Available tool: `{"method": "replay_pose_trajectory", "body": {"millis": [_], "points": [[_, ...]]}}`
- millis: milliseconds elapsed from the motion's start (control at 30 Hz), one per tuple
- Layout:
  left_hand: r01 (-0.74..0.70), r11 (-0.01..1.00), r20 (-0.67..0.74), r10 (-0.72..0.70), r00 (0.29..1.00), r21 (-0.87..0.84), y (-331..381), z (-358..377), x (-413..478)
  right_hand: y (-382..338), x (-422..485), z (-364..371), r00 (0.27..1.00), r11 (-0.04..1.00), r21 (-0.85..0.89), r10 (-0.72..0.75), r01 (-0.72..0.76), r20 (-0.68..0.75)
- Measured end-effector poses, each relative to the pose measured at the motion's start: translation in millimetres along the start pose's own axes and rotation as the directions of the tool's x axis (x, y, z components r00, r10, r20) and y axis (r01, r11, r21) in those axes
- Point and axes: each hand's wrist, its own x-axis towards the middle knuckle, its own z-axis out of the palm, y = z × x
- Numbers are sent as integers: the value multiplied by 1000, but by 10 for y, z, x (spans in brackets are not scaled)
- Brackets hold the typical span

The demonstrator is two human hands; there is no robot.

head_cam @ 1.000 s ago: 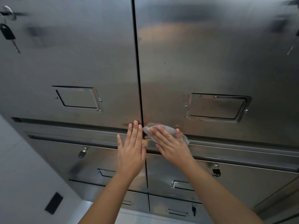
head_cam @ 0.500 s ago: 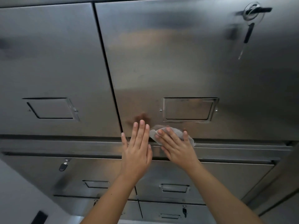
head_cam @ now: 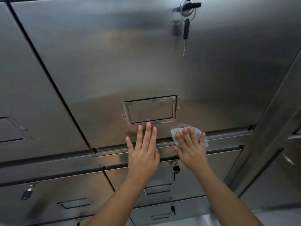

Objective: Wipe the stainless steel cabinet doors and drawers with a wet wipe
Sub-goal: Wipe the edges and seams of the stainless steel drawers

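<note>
Left forearm [head_cam: 117, 201] and right forearm [head_cam: 228, 196] extended. Left hand [head_cam: 143, 154] flat, fingers straight, tips at the lower edge of the chrome rectangular label frame [head_cam: 150, 110]. Right hand [head_cam: 190, 149] flat, lower right of the frame, pressing a white wet wipe [head_cam: 175, 132].

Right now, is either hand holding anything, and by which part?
Right hand presses the wet wipe flat on the cabinet door, straight fingers over its middle; left hand holds nothing.

The left hand [head_cam: 143, 154] and right hand [head_cam: 191, 150] are bare, like both forearms [head_cam: 117, 201].
</note>
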Motion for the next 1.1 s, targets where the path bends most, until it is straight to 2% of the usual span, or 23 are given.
{"method": "replay_pose_trajectory", "body": {"millis": [100,200,333,533,633,700,967,1100], "points": [[-55,998,-24,55,998,-7,125,50,50,65,-48,4,998,999,15,49,-50,31],[-67,997,-28,66,997,-39,229,81,123,200,-128,-29,970,967,92,229,-236,83],[0,997,11,1,1000,-81,356,110,143,190,-116,-96,894,875,197,413,-442,172],[12,998,41,-10,999,-54,412,136,172,-77,-9,-68,764,688,334,599,-645,242],[-9,998,29,11,1000,-60,375,164,155,109,29,-45,615,505,396,756,-767,226],[-18,998,26,20,999,-60,362,174,146,225,73,-47,539,411,437,813,-800,222],[-20,998,13,21,1000,-53,352,194,144,243,150,-39,471,314,487,849,-815,240],[-38,998,6,39,999,-59,332,189,138,574,219,-91,325,169,492,912,-854,251]]}}
